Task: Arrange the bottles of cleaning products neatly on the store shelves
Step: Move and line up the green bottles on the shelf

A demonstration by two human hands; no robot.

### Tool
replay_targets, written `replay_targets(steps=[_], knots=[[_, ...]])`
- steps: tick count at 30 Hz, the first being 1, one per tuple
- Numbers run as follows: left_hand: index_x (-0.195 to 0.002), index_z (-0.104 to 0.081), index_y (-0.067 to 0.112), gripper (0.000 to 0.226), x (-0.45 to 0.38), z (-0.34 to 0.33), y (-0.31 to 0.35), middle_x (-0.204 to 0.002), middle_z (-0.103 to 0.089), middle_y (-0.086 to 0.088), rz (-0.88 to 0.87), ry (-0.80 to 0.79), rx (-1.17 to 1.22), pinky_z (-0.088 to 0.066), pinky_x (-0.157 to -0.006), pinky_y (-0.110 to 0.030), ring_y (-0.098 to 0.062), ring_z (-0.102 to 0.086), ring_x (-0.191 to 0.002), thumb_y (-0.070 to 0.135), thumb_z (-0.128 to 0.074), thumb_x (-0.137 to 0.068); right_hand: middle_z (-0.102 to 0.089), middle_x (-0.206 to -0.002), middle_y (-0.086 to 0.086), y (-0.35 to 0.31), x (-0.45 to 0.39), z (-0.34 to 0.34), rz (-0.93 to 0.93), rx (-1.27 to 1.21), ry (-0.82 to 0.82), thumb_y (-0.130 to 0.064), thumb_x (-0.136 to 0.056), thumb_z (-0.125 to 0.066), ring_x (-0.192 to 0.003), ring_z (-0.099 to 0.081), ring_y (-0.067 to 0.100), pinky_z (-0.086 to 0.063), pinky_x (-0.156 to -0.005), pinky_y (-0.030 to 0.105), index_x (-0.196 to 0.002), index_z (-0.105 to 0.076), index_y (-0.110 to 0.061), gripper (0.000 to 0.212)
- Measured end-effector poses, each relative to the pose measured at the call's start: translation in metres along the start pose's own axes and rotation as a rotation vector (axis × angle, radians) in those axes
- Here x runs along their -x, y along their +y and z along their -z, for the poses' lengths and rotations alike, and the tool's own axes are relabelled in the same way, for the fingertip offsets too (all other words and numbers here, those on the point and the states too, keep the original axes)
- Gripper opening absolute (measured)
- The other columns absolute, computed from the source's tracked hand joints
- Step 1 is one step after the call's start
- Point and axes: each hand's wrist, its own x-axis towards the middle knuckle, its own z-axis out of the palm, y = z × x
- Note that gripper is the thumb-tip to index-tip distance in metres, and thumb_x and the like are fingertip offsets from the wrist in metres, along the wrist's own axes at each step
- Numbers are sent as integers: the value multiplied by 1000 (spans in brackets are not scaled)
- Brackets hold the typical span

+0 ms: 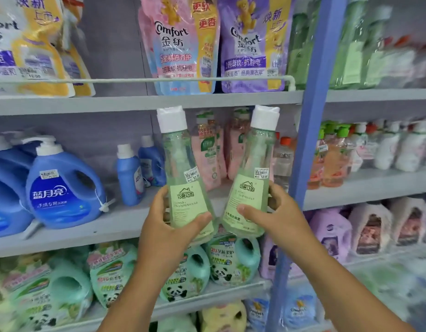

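Left hand (169, 226) grips a green bottle (183, 178) | right hand (276, 212) grips its twin (252, 180) | risk: tilted bases could knock together, or topple pink bottles (207, 149) behind when shelved.

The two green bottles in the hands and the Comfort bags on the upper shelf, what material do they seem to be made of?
The left green bottle and right green bottle look like clear, glossy plastic: pale liquid shows through the walls. Their white caps seem opaque plastic and the labels matte paper or film. The pink Comfort pouch and purple Comfort pouch look like soft, shiny plastic film, with creases and bright reflections.
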Motion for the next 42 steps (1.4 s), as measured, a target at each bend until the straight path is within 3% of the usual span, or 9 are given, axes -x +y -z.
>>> replay_targets(steps=[5,10,15,20,22,29,33,37,42], knots=[[-128,-46,56,81,17,-50,60,-109,-65,37,-108,-25,16,-57,-78,-26,11,-65,-94,48,-90,-60,-74,-112,-19,-18,3,77,53,-39,25,-35,-70,-90,-103,-70,1,-60,-88,35,-123,-62,-43,60],[-129,-49,54,82,36,-142,107,-112,-69,28,-164,10,56,-59,-83,-33,7,-68,-94,50,-91,-58,-75,-105,-23,-20,4,186,122,-59,43,-28,-72,-90,-94,-71,-5,-59,-76,19,-126,-61,-43,63],[-127,-53,50,77,53,-252,162,-110,-71,25,-204,43,121,-54,-82,-29,2,-68,-100,48,-89,-58,-74,-112,-21,-23,-2,311,161,-16,13,-33,-73,-89,-101,-70,-2,-59,-90,34,-125,-63,-44,60],[-123,-58,45,77,43,-328,212,-104,-73,27,-262,56,119,-54,-77,-20,4,-69,-96,51,-94,-54,-72,-109,-28,-43,-32,397,235,53,-12,-36,-74,-88,-93,-68,-11,-55,-81,19,-120,-60,-52,56],[-123,-58,44,86,31,-352,230,-103,-73,28,-290,76,102,-55,-84,-27,4,-69,-97,60,-91,-46,-73,-107,-28,-50,-51,419,252,43,-9,-37,-73,-89,-92,-69,-10,-56,-80,19,-118,-61,-52,55],[-125,-51,47,81,-28,-411,274,-101,-69,27,-405,91,44,-54,-66,-18,12,-66,-86,61,-88,-54,-76,-105,-20,-68,-130,465,333,-2,43,-33,-74,-89,-93,-74,2,-61,-83,31,-125,-64,-38,57],[-128,-44,50,85,-70,-439,287,-98,-65,30,-459,154,-43,-55,-73,-31,6,-64,-89,77,-78,-54,-76,-105,-19,-70,-173,480,347,9,49,-32,-75,-88,-91,-75,4,-61,-77,27,-119,-65,-40,50],[-136,-37,47,82,-101,-468,295,-87,-53,33,-444,175,-208,-40,-56,-24,10,-53,-79,76,-72,-67,-76,-106,-20,-69,-218,490,361,82,60,-36,-75,-87,-90,-74,0,-59,-73,21,-117,-65,-44,48],[-145,-34,40,91,-132,-491,292,-100,-46,25,-380,193,-422,-35,-55,-24,-8,-51,-87,80,-65,-70,-75,-106,-18,-53,-271,493,344,111,38,-37,-78,-85,-83,-72,-6,-54,-62,10,-116,-66,-40,43]])
